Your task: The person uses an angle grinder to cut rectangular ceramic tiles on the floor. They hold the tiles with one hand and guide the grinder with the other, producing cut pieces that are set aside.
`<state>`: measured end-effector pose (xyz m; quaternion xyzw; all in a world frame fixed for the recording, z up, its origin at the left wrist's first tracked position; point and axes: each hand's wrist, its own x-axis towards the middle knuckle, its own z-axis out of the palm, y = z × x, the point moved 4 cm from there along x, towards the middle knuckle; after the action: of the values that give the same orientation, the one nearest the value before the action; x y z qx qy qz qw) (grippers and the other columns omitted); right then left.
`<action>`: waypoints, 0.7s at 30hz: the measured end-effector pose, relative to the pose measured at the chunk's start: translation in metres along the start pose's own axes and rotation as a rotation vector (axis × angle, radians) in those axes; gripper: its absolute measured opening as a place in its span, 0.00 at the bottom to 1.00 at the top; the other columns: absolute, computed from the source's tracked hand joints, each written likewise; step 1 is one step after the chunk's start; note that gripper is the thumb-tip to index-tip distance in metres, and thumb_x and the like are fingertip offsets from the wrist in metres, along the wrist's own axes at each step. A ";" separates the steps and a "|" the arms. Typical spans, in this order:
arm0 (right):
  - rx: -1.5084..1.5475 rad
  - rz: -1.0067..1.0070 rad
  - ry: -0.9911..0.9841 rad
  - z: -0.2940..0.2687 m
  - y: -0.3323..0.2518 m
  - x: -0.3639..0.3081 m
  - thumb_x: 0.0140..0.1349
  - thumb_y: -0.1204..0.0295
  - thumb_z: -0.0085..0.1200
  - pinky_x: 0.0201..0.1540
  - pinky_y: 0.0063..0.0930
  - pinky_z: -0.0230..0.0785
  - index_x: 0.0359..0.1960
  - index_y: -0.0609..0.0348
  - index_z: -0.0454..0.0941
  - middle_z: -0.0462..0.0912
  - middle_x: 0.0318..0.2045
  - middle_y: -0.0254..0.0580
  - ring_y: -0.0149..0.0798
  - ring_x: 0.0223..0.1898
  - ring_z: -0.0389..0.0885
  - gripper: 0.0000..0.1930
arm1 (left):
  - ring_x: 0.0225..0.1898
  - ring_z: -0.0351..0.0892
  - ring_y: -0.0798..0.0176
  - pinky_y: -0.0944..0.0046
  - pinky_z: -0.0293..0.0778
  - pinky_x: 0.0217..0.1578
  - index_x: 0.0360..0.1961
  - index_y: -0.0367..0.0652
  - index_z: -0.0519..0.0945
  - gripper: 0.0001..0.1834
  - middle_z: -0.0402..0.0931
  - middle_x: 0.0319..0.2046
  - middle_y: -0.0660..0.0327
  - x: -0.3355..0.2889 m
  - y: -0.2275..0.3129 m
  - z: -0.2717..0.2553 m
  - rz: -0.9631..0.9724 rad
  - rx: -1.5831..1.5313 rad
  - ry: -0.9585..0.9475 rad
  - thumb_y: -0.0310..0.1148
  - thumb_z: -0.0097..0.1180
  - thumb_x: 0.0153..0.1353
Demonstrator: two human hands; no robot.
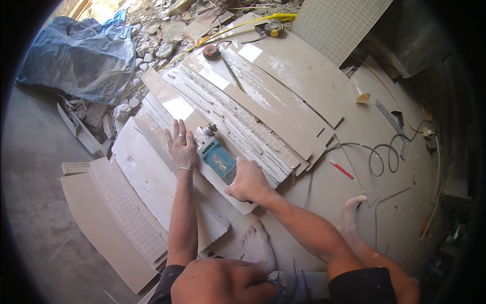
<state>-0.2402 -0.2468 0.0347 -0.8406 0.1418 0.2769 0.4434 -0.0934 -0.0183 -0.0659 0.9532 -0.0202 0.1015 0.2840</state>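
Observation:
My right hand (248, 180) is wrapped round the rear body of a teal angle grinder (218, 158), whose metal head points away from me. My left hand (182, 149) lies with fingers stretched out on a narrow beige tile strip (161, 92), just left of the grinder's head. Under the strip is a dusty white slab (147, 164). Right of the grinder, several cut tile pieces (273, 114) overlap in a slanting stack. The grinder's disc is hard to make out at this angle.
Two tape measures, one red and black (210, 52), one yellow and black (274, 28), lie at the far side. A red marker (341, 169) and a coiled cable (354, 145) are on the right. Tiles (109, 223) lie left; rubble (167, 49) and a blue tarp (76, 55) lie beyond.

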 end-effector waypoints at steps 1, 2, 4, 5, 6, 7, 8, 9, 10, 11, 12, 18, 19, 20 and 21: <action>-0.001 -0.003 0.007 0.001 0.000 0.001 0.49 0.69 0.76 0.62 0.48 0.84 0.52 0.76 0.82 0.89 0.48 0.73 0.67 0.55 0.90 0.30 | 0.88 0.47 0.37 0.45 0.47 0.85 0.80 0.52 0.75 0.31 0.68 0.82 0.60 -0.001 -0.002 0.000 -0.019 -0.003 -0.004 0.48 0.51 0.81; -0.005 0.007 0.014 0.001 0.001 0.001 0.48 0.68 0.77 0.61 0.48 0.84 0.51 0.76 0.82 0.90 0.47 0.72 0.66 0.54 0.91 0.31 | 0.88 0.47 0.37 0.45 0.47 0.85 0.80 0.52 0.75 0.31 0.68 0.82 0.60 -0.002 -0.002 0.000 -0.002 -0.005 0.004 0.48 0.51 0.81; 0.000 -0.011 0.010 0.001 0.000 0.001 0.48 0.67 0.77 0.61 0.48 0.84 0.51 0.76 0.82 0.90 0.47 0.73 0.66 0.53 0.91 0.30 | 0.88 0.47 0.37 0.45 0.48 0.85 0.80 0.52 0.76 0.31 0.68 0.82 0.60 -0.001 -0.005 0.001 0.016 -0.010 0.020 0.48 0.51 0.81; -0.003 0.001 0.005 0.000 0.000 0.001 0.48 0.67 0.77 0.61 0.47 0.84 0.50 0.76 0.82 0.90 0.46 0.73 0.66 0.53 0.91 0.30 | 0.88 0.47 0.37 0.45 0.48 0.85 0.80 0.52 0.76 0.31 0.69 0.82 0.60 0.001 -0.006 0.003 0.033 -0.008 0.013 0.48 0.51 0.81; 0.003 -0.001 -0.010 -0.001 0.000 0.001 0.49 0.69 0.76 0.62 0.47 0.84 0.51 0.76 0.82 0.89 0.48 0.73 0.67 0.55 0.90 0.30 | 0.88 0.47 0.38 0.45 0.48 0.85 0.80 0.53 0.76 0.31 0.69 0.82 0.60 0.003 -0.007 0.003 0.056 -0.009 0.014 0.48 0.51 0.81; 0.003 0.014 -0.030 -0.002 -0.001 0.001 0.50 0.71 0.75 0.63 0.47 0.84 0.52 0.77 0.82 0.88 0.50 0.74 0.67 0.57 0.90 0.29 | 0.88 0.47 0.38 0.45 0.48 0.85 0.80 0.53 0.76 0.31 0.69 0.82 0.60 0.005 -0.008 0.004 0.080 -0.010 0.014 0.48 0.51 0.81; 0.009 0.013 -0.032 -0.006 -0.002 0.005 0.51 0.73 0.74 0.63 0.47 0.84 0.53 0.77 0.82 0.88 0.52 0.74 0.67 0.59 0.89 0.28 | 0.88 0.47 0.38 0.45 0.48 0.85 0.80 0.53 0.76 0.31 0.68 0.82 0.60 0.011 -0.007 0.008 0.085 -0.012 0.019 0.48 0.51 0.81; 0.006 0.018 -0.042 -0.006 -0.002 0.004 0.51 0.73 0.74 0.64 0.47 0.84 0.53 0.77 0.82 0.88 0.52 0.74 0.67 0.59 0.89 0.28 | 0.88 0.47 0.38 0.45 0.47 0.85 0.80 0.53 0.75 0.31 0.68 0.82 0.60 0.011 -0.008 0.008 0.082 -0.007 0.015 0.48 0.51 0.81; 0.010 0.015 -0.045 -0.008 -0.003 0.004 0.51 0.73 0.74 0.64 0.47 0.83 0.53 0.78 0.82 0.88 0.52 0.74 0.68 0.58 0.89 0.28 | 0.88 0.48 0.38 0.45 0.47 0.85 0.80 0.53 0.75 0.31 0.68 0.82 0.60 0.012 -0.009 0.008 0.079 -0.003 0.011 0.48 0.51 0.81; 0.019 0.012 -0.044 -0.008 -0.003 0.003 0.51 0.73 0.74 0.64 0.47 0.83 0.53 0.78 0.82 0.88 0.52 0.74 0.68 0.58 0.89 0.28 | 0.88 0.48 0.38 0.44 0.47 0.85 0.81 0.53 0.75 0.31 0.68 0.82 0.60 0.011 -0.008 0.008 0.071 0.004 0.019 0.48 0.51 0.81; 0.019 0.009 -0.043 -0.009 -0.003 0.001 0.51 0.73 0.74 0.64 0.47 0.83 0.53 0.78 0.82 0.87 0.52 0.75 0.68 0.58 0.89 0.28 | 0.87 0.48 0.38 0.44 0.47 0.85 0.81 0.53 0.75 0.31 0.68 0.83 0.61 0.010 -0.007 0.008 0.064 0.010 0.026 0.47 0.51 0.81; 0.034 -0.001 -0.049 -0.011 0.000 -0.004 0.52 0.74 0.72 0.64 0.48 0.83 0.52 0.78 0.81 0.87 0.52 0.75 0.69 0.58 0.88 0.27 | 0.87 0.48 0.37 0.44 0.47 0.85 0.81 0.53 0.74 0.31 0.66 0.83 0.63 0.008 -0.002 0.005 0.012 0.034 0.013 0.47 0.50 0.81; 0.034 0.011 -0.048 -0.011 0.002 -0.005 0.52 0.74 0.72 0.64 0.48 0.83 0.52 0.78 0.81 0.87 0.52 0.75 0.69 0.58 0.88 0.27 | 0.87 0.48 0.37 0.44 0.46 0.85 0.81 0.53 0.74 0.31 0.66 0.84 0.63 0.008 -0.002 0.005 -0.004 0.044 0.007 0.47 0.50 0.81; 0.034 0.024 -0.047 -0.010 0.004 -0.006 0.52 0.74 0.72 0.64 0.48 0.83 0.52 0.78 0.81 0.87 0.52 0.75 0.69 0.58 0.88 0.27 | 0.87 0.48 0.37 0.44 0.46 0.85 0.81 0.54 0.74 0.31 0.66 0.84 0.63 0.008 0.000 0.005 0.014 0.032 0.010 0.47 0.50 0.82; 0.035 0.014 -0.046 -0.009 0.005 -0.006 0.52 0.74 0.72 0.64 0.48 0.83 0.52 0.78 0.81 0.87 0.51 0.75 0.69 0.58 0.88 0.27 | 0.87 0.48 0.37 0.44 0.45 0.85 0.81 0.54 0.74 0.31 0.66 0.84 0.63 0.008 -0.001 0.005 0.012 0.026 0.009 0.47 0.49 0.82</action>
<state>-0.2442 -0.2575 0.0391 -0.8251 0.1426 0.2967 0.4592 -0.0844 -0.0205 -0.0688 0.9563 -0.0231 0.1078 0.2709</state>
